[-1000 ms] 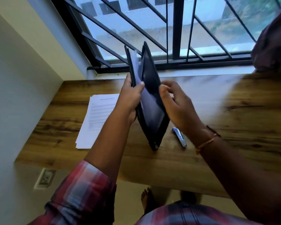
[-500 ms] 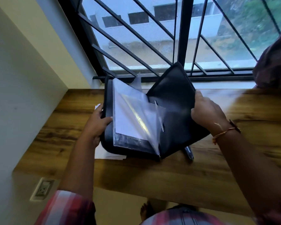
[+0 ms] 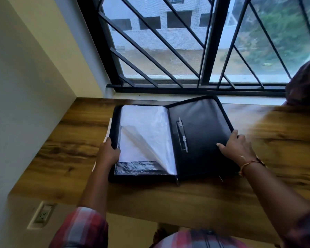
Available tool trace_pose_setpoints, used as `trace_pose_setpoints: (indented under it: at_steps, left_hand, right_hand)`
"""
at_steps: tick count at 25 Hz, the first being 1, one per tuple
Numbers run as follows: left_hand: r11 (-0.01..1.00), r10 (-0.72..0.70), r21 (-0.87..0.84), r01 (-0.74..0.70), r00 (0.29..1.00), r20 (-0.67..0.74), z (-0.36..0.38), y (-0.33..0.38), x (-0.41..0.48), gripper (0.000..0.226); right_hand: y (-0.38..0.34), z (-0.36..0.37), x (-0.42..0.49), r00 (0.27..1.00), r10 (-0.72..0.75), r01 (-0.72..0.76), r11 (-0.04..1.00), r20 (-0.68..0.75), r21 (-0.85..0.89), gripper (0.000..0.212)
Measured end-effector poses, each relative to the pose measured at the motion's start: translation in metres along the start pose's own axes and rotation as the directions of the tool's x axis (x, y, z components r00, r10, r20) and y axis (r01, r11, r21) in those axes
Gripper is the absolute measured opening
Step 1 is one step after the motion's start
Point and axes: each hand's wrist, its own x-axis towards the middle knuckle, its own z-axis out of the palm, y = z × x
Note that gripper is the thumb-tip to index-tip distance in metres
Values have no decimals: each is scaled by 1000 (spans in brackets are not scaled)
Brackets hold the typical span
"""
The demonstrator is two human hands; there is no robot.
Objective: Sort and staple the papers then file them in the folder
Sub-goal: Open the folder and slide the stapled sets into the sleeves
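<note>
A black zip folder (image 3: 200, 122) lies spread flat on the wooden desk (image 3: 168, 196). Its left half carries clear plastic sleeves (image 3: 147, 133) over white sheets, one sleeve curling up near the spine. A metal ring clip (image 3: 182, 136) sits on the right half. My left hand (image 3: 108, 153) grips the folder's left edge, thumb on the sleeves. My right hand (image 3: 237, 146) holds the right cover's edge, thumb on the inside, fingers curled over the rim. The stack of papers (image 3: 108, 130) shows only as a white strip under the folder's left side. The stapler is hidden.
A wall (image 3: 25, 104) closes off the desk on the left, with a socket (image 3: 43, 214) below the desk edge. A barred window (image 3: 195, 51) runs along the back. A dark reddish cloth (image 3: 306, 83) hangs at the far right. Bare wood lies right of the folder.
The folder stood upright and nearly closed, then my hands pulled its covers apart and laid it flat. It now covers most of the paper stack and the stapler.
</note>
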Motion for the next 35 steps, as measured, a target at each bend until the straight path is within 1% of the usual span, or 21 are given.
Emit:
trace_pose_setpoints:
  at_steps: [3, 4, 5, 6, 7, 8, 9, 10, 12, 14, 16, 19, 21, 23, 25, 27, 28, 30, 32, 33, 35]
  left_hand:
    - [988, -15, 153, 23, 998, -53, 14, -6, 2, 60]
    - [981, 11, 192, 7, 996, -92, 16, -3, -4, 61]
    - [975, 55, 220, -25, 990, -133, 18, 2, -10, 60]
    - [969, 114, 237, -72, 979, -167, 22, 7, -14, 57]
    - [963, 163, 244, -119, 972, -168, 28, 10, -17, 56]
    - [961, 181, 235, -145, 973, -141, 33, 16, -19, 56]
    - [967, 167, 210, -144, 981, -97, 39, 20, -19, 57]
    - [977, 126, 179, -115, 991, -48, 42, 25, -18, 59]
    - [995, 21, 95, -23, 1000, 17, 45, 31, -17, 60]
    - [997, -72, 14, 72, 997, 6, 43, 36, -15, 62]
    - [989, -139, -54, 138, 990, 3, 42, 40, -10, 67]
    - [958, -217, -183, 220, 976, 36, 43, 39, 5, 82]
    - [939, -248, -228, 256, 967, 61, 42, 37, 15, 91]
    - [917, -248, -292, 271, 962, 115, 41, 36, 24, 97]
    - [866, -231, -411, 285, 957, 177, 45, 33, 36, 107]
    - [813, -264, -477, 334, 941, 210, 72, 14, 68, 114]
    - [800, -261, -498, 334, 942, 212, 95, -2, 93, 110]
    - [781, -254, -535, 321, 947, 198, 127, -20, 127, 94]
    - [795, -238, -533, 290, 957, 166, 119, -8, 112, 72]
    - [787, -210, -559, 262, 965, 157, 105, 9, 92, 66]
    - [743, -144, -642, 187, 982, 119, 66, 63, 31, 65]
  right_hand:
    - [-2, 7, 2, 993, 79, -79, 997, 91, -2, 102]
    - [-8, 7, -2, 993, 102, -101, 995, 62, -26, 101]
    - [-17, 7, -7, 996, 87, -89, 994, -28, -69, 98]
    - [-28, 9, -13, 987, -2, -17, 993, -159, -117, 93]
    - [-42, 13, -20, 954, -152, 112, 980, -258, -162, 87]
    - [-58, 20, -27, 903, -319, 275, 944, -287, -183, 82]
    - [-76, 28, -34, 854, -460, 431, 887, -243, -164, 79]
    - [-94, 36, -40, 815, -556, 545, 831, -163, -112, 76]
    - [-128, 53, -48, 773, -634, 634, 773, 19, -19, 75]
    - [-146, 69, -52, 758, -640, 647, 763, 129, -16, 80]
    - [-151, 81, -54, 765, -614, 634, 771, 194, -58, 84]
    - [-150, 85, -58, 772, -590, 619, 782, 237, -72, 82]
    - [-149, 85, -60, 763, -592, 624, 779, 260, -60, 80]
    - [-149, 83, -61, 754, -597, 625, 780, 274, -20, 81]
    - [-148, 81, -62, 760, -599, 601, 795, 251, 79, 85]
    - [-147, 75, -64, 762, -606, 582, 795, 227, 170, 88]
    - [-146, 73, -63, 758, -611, 578, 791, 228, 201, 88]
    - [-142, 68, -59, 743, -615, 556, 787, 265, 267, 86]
    - [-138, 60, -54, 736, -609, 511, 786, 295, 348, 83]
    - [-135, 57, -50, 740, -603, 480, 784, 297, 394, 81]
    - [-129, 52, -42, 751, -588, 401, 768, 302, 499, 77]
